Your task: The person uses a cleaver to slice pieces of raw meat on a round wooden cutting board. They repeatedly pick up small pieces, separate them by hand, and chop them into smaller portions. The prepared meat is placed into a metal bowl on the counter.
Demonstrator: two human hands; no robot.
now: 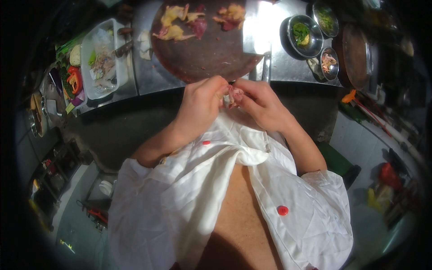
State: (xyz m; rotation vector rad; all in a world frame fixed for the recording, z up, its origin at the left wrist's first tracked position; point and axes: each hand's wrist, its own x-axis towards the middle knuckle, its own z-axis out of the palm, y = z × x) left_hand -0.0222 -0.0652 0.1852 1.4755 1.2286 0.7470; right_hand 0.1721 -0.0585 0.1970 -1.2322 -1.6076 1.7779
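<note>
Just off the near edge of a round wooden chopping block [209, 54], my left hand [204, 98] and my right hand [265, 104] meet around a small piece of raw meat [235, 96]. Both sets of fingers pinch it, one from each side, and cover part of it. At the block's far side lie raw poultry pieces [173, 28] with yellowish skin, beside dark red meat [198, 27]. A separate pile of raw poultry [231, 17] rests to their right.
Left of the block are a cleaver [124, 49], a crumpled white cloth [145, 45], a white plastic tub [120, 64] with food scraps, and vegetables including a cut red pepper [75, 80]. Metal bowls [315, 44] with greens, a small bowl [334, 72] and another round board [354, 57] stand right.
</note>
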